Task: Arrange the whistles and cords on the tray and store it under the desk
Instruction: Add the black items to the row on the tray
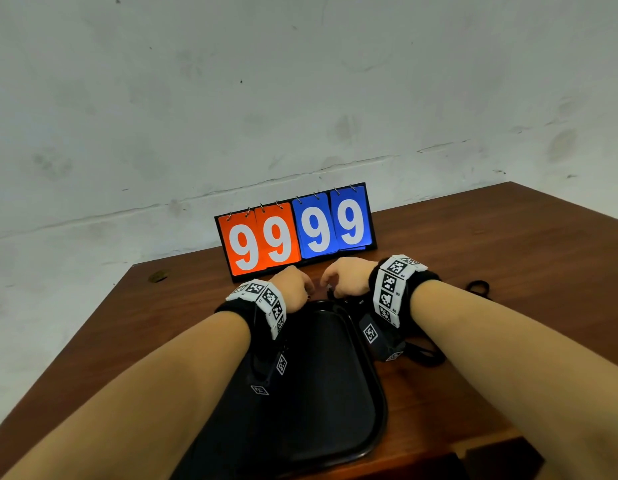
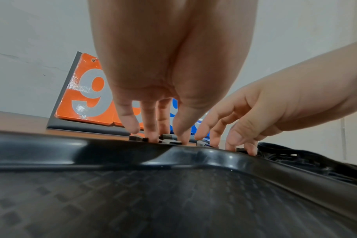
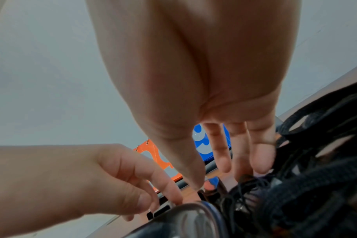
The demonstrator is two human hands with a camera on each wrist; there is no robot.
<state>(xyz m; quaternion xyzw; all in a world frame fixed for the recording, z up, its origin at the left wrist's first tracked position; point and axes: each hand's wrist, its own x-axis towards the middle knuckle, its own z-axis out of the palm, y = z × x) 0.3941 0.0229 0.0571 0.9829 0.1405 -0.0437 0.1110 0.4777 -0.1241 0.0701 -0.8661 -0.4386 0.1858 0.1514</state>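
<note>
A black tray (image 1: 335,393) lies empty on the brown desk in front of me. Small dark whistles (image 2: 169,137) sit on the desk just beyond its far rim (image 2: 194,156). My left hand (image 1: 309,292) reaches down over that rim, and its thumb and fingertips (image 2: 151,135) pinch one whistle. Close beside it, my right hand (image 1: 326,284) pinches another whistle (image 2: 240,149) whose thin string leads into a heap of black cords (image 3: 316,185). That heap lies against the tray's right side (image 1: 425,351). The hands hide most of the whistles in the head view.
A flip scoreboard (image 1: 297,230) showing 99 in orange and 99 in blue stands right behind the hands, against the wall. One more black cord loop (image 1: 477,289) lies further right on the desk (image 1: 508,244). The desk's left edge runs close to the tray.
</note>
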